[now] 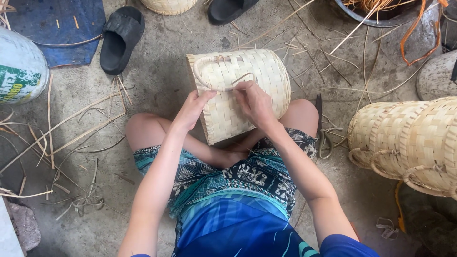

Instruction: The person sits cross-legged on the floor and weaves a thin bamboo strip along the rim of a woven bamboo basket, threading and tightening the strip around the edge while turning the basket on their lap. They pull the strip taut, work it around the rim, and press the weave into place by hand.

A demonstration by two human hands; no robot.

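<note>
On the lap, woven basket (238, 95), left hand (193, 108) gripping its edge, right hand (254, 102) pinching its looped handle (209, 78), finished baskets (409, 143) nearby.

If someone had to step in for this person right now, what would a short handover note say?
Left hand: steadying the woven basket at its left edge, near the rim.
Right hand: fingers on the loop handle, pinching a thin strip where the handle meets the basket.
The basket rests tilted on the lap, between the knees.
Done: basket body woven, handle loop in place.
Left, it seems: securing the handle end under the right hand.
Nearby: scissors on the floor by the right knee, finished baskets stacked to the right, loose strips on the left.
</note>
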